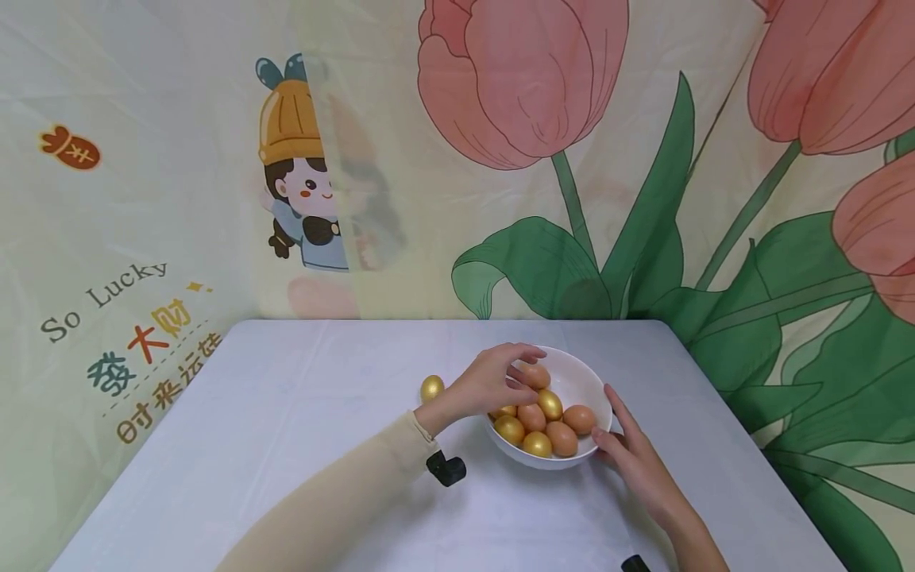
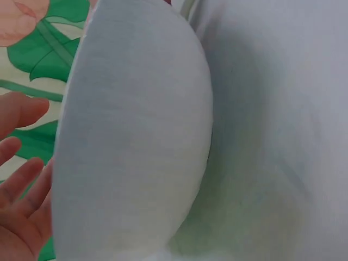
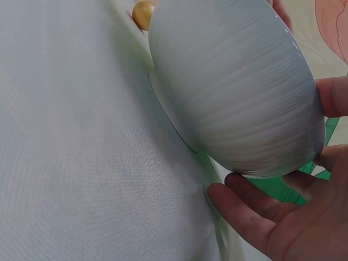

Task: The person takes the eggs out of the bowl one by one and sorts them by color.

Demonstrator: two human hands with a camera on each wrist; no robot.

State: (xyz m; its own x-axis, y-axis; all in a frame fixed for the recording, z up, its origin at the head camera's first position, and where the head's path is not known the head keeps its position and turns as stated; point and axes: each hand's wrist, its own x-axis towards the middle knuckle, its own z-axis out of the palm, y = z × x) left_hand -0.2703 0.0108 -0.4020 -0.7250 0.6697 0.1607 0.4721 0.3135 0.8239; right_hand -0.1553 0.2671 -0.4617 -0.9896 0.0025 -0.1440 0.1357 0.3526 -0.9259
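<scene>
A white bowl (image 1: 592, 381) stands on the table, holding several brown eggs (image 1: 562, 438) and gold eggs (image 1: 510, 430). My left hand (image 1: 493, 381) reaches over its left rim, with fingers and thumb spread around a brown egg (image 1: 536, 376) at the back; no grip on it is visible. In the left wrist view, the bowl's outer wall (image 2: 133, 130) hides part of that hand. My right hand (image 1: 632, 457) holds the bowl's right side, thumb at the rim and fingers along the outside. The right wrist view shows its fingers (image 3: 244, 217) around the bowl's lower wall.
One gold egg (image 1: 432, 388) lies on the table to the left of the bowl, near my left wrist. The white-covered table (image 1: 322, 381) meets a printed curtain (image 1: 386, 159) with tulips at its back edge.
</scene>
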